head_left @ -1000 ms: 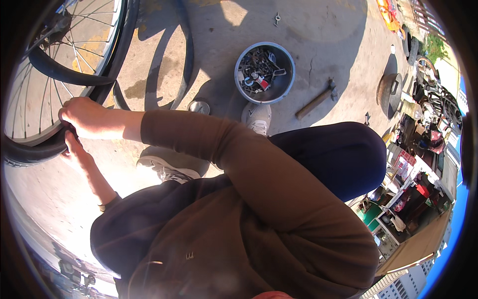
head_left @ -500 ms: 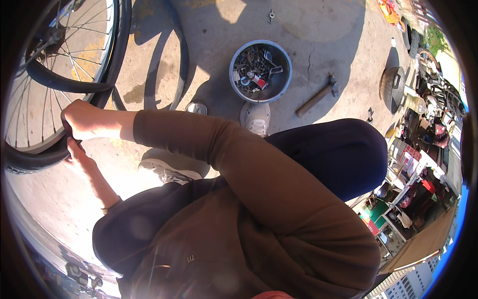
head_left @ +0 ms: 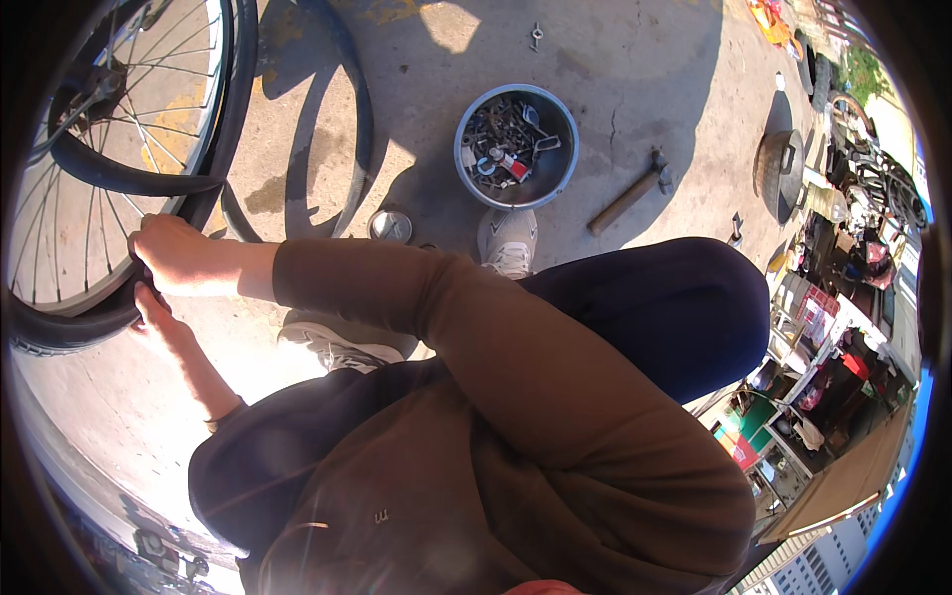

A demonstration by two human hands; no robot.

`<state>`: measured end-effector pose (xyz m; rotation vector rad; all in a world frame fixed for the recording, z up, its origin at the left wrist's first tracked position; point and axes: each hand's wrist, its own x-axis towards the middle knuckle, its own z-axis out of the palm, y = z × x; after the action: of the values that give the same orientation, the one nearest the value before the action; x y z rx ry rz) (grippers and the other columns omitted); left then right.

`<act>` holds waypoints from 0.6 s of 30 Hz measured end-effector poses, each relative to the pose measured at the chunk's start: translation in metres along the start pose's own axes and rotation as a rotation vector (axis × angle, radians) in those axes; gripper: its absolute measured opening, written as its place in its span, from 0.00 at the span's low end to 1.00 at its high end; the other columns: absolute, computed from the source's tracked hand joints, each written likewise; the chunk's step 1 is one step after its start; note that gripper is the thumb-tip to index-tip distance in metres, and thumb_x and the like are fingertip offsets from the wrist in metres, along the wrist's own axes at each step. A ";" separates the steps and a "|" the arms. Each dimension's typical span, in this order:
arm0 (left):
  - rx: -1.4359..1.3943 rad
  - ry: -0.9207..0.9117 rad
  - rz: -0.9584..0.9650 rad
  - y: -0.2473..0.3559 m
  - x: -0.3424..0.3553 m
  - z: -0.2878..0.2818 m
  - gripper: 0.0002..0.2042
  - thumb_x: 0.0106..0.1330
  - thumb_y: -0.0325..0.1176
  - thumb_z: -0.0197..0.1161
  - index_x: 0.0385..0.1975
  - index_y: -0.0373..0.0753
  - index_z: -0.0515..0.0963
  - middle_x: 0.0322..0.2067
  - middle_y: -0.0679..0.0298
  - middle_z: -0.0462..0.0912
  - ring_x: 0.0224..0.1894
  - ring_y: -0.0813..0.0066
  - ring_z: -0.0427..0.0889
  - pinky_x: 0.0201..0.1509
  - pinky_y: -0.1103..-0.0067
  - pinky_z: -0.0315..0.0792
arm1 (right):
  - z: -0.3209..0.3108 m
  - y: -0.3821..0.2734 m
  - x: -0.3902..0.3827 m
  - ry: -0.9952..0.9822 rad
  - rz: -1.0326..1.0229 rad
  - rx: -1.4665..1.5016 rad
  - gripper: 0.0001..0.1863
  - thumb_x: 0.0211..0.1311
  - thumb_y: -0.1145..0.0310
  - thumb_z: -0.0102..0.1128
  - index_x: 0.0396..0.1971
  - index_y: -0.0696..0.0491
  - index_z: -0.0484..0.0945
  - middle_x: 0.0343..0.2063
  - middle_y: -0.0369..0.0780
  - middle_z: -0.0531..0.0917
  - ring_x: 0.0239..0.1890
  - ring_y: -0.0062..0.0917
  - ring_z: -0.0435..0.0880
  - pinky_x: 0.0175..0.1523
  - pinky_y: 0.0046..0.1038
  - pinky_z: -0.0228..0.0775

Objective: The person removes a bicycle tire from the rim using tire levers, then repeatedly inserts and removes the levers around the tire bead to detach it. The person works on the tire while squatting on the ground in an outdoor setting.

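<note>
A spoked bicycle wheel [head_left: 91,233] stands at the far left, with a black tire [head_left: 61,333] around its rim. My right hand [head_left: 183,258] reaches across my body, its fingers closed on the tire at the rim's near right side. Just below it, my left hand [head_left: 164,325] grips the same tire from its outer side, thumb up against it. Both hands' fingertips are partly hidden. A black inner tube [head_left: 134,179] loops across the spokes. Another black rubber loop [head_left: 359,109] extends over the ground to the right of the wheel.
A metal bowl [head_left: 572,164] of small metal parts stands beyond my shoe [head_left: 509,243], with a small round tin [head_left: 390,226] to its left. A hammer [head_left: 630,198] lies right of the bowl. Farther right are a dark lidded pan [head_left: 778,177] and cluttered shelves [head_left: 793,392].
My right hand has moved slightly down and toward my left hand along the tire. The right forearm is lower, showing more of the round tin. Both hands keep hold of the tire.
</note>
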<state>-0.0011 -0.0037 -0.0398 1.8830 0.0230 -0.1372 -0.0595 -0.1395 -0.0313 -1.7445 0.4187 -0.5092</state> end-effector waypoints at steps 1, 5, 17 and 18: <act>-0.011 0.000 0.012 0.001 0.000 -0.002 0.30 0.59 0.37 0.68 0.57 0.26 0.65 0.48 0.50 0.79 0.42 0.70 0.81 0.42 0.78 0.76 | -0.001 -0.007 -0.003 -0.014 -0.004 -0.035 0.05 0.43 0.76 0.64 0.23 0.60 0.81 0.29 0.52 0.79 0.38 0.45 0.81 0.42 0.40 0.74; -0.013 -0.047 0.003 0.006 -0.004 -0.002 0.31 0.60 0.38 0.69 0.57 0.25 0.65 0.49 0.49 0.78 0.43 0.70 0.81 0.44 0.78 0.76 | -0.009 -0.016 -0.012 -0.041 -0.002 -0.140 0.08 0.42 0.73 0.63 0.24 0.61 0.82 0.30 0.51 0.79 0.38 0.45 0.81 0.43 0.41 0.75; 0.004 -0.038 -0.001 0.023 -0.014 0.003 0.31 0.59 0.38 0.69 0.56 0.24 0.66 0.48 0.49 0.78 0.45 0.70 0.81 0.48 0.78 0.76 | -0.022 -0.018 0.000 -0.124 -0.079 -0.191 0.08 0.45 0.72 0.61 0.24 0.61 0.82 0.27 0.49 0.80 0.35 0.45 0.83 0.42 0.40 0.75; 0.004 -0.016 0.022 0.026 -0.016 0.003 0.30 0.59 0.38 0.69 0.55 0.24 0.67 0.47 0.50 0.79 0.44 0.70 0.81 0.47 0.78 0.76 | -0.024 -0.021 0.000 -0.131 -0.090 -0.186 0.08 0.45 0.72 0.61 0.23 0.61 0.82 0.27 0.49 0.80 0.35 0.45 0.83 0.42 0.40 0.76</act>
<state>-0.0146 -0.0133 -0.0145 1.8858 -0.0092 -0.1368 -0.0721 -0.1539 -0.0062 -1.9707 0.3036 -0.4278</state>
